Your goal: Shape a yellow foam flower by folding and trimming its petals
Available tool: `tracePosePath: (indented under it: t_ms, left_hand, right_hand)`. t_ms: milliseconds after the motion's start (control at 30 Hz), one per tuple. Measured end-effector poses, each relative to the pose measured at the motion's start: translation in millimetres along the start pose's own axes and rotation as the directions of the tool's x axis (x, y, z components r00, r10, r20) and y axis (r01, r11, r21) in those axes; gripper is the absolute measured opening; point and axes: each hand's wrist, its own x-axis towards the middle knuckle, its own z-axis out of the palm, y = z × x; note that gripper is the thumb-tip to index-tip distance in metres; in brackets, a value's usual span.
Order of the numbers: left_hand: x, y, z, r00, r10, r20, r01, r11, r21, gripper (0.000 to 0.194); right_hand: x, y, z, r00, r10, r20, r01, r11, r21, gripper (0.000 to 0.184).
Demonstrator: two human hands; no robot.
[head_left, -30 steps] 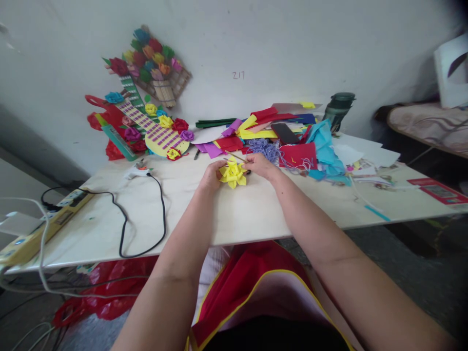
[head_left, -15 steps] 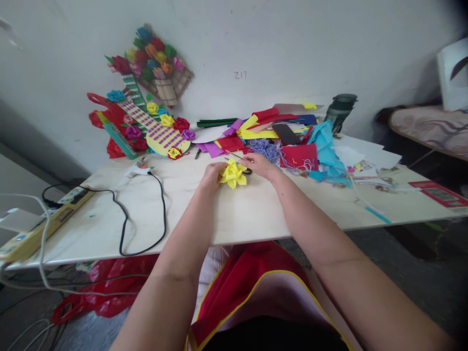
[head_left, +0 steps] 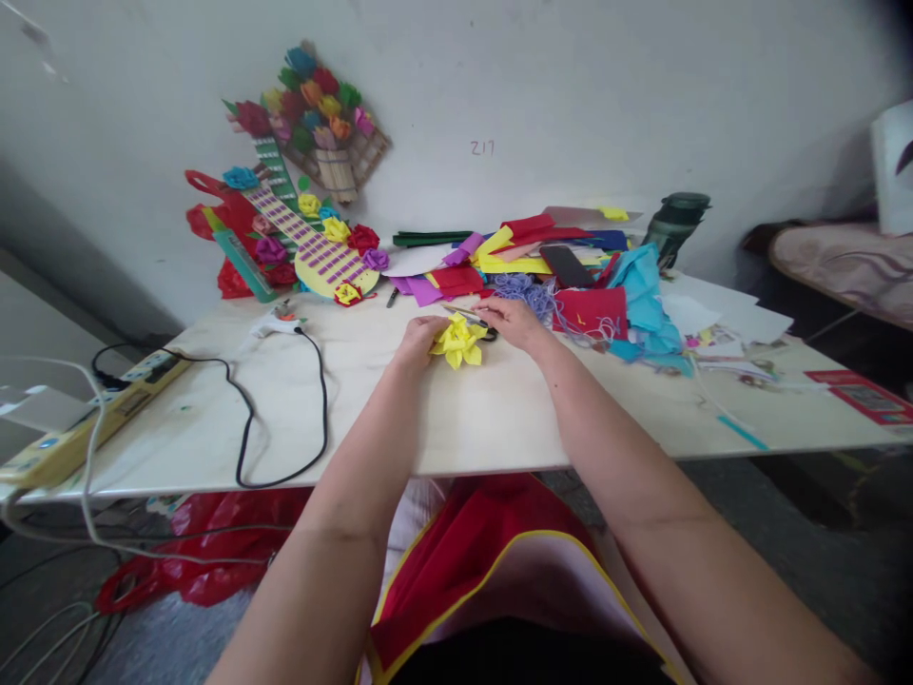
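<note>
A yellow paper flower (head_left: 458, 341) with pointed petals is held at its left side by my left hand (head_left: 419, 340), whose fingers are closed on it. My right hand (head_left: 508, 319) pinches a thin stick (head_left: 462, 311) that points left, just above the flower. Whether its tip touches the petals I cannot tell. Behind the flower lie scissors (head_left: 489, 333) with black handles, partly covered by the flower and my right hand.
Coloured paper sheets (head_left: 456, 280), purple yarn (head_left: 519, 290) and a dark phone (head_left: 567, 266) lie along the wall. A guitar-shaped craft (head_left: 335, 271) with flowers leans at the left. A white glue gun (head_left: 278, 322) trails its cord near a power strip (head_left: 106, 419). A bottle (head_left: 674, 228) stands at the back right.
The thin stick has swung slightly lower and flatter toward the flower. The flower has tilted a little in my left hand. The whole view has shifted slightly.
</note>
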Motion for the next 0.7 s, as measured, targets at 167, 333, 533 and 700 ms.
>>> tracePosePath:
  t_ms: [167,333,533,700]
  left_hand:
    - [-2,1,0.4,1.000,-0.002,0.018,0.001,1.000,0.021,0.015]
    - [-5,4,1.5,1.000,0.010,0.015,-0.010,1.000,0.027,0.015]
    - [-5,5,1.9,0.999,0.026,0.040,-0.026,1.000,-0.008,0.018]
    - [-5,6,0.2,0.999,0.033,0.020,-0.033,0.999,-0.013,0.019]
  right_hand:
    - [-2,-4,-6,0.998,-0.047,0.048,0.047,0.999,0.011,0.033]
    - [-3,-5,-9,0.994,-0.027,0.106,0.031,0.999,-0.035,0.033]
    - [-3,-3,-12,0.989,-0.016,0.146,0.027,0.997,-0.079,0.033]
    - [-5,-4,-24,0.989,0.015,0.145,-0.005,0.997,-0.071,0.033]
